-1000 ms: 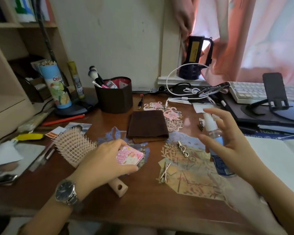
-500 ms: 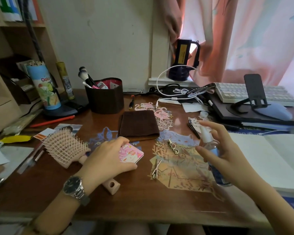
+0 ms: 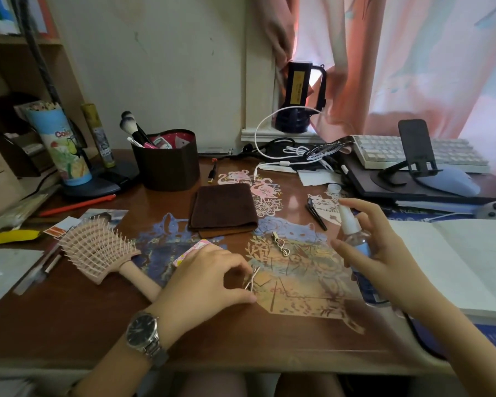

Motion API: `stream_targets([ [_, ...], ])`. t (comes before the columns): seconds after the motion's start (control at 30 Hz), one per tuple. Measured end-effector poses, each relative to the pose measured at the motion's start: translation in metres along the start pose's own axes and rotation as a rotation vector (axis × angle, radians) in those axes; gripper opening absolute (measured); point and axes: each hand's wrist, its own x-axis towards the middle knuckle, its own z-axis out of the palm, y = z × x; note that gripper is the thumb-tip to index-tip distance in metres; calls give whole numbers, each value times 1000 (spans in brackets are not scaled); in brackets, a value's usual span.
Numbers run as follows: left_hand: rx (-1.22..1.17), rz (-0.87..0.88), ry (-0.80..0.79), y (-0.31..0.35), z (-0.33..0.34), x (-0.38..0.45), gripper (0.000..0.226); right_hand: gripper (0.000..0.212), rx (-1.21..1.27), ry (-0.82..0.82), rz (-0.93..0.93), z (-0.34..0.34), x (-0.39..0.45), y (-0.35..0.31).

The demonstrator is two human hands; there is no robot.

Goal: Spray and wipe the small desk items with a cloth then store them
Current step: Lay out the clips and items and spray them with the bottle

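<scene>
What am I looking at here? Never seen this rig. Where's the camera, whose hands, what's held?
There is no robot here. A person wears one wide-angle camera on the head, looking forward and down, so the two bare hands at the bottom of the picture are the person's own.

The left hand, with a wristwatch, pinches a small metal hair clip lying on the wooden desk. A pink patterned card lies partly under that hand. The right hand holds a small clear spray bottle, its white nozzle pointing up and away.

Also on the desk: a pink hairbrush, a folded brown cloth, a second hair clip with heart shapes, a black clip, a dark cup of makeup brushes, and an open notebook to the right.
</scene>
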Motion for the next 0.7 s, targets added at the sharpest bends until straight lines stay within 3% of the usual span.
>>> stream_targets([
  [0.33, 10, 33, 50, 5, 5, 15, 38, 54, 43, 17, 25, -6, -1, 9],
  [0.7, -79, 49, 48, 14, -23, 37, 49, 54, 60, 47, -32, -11, 0, 14],
])
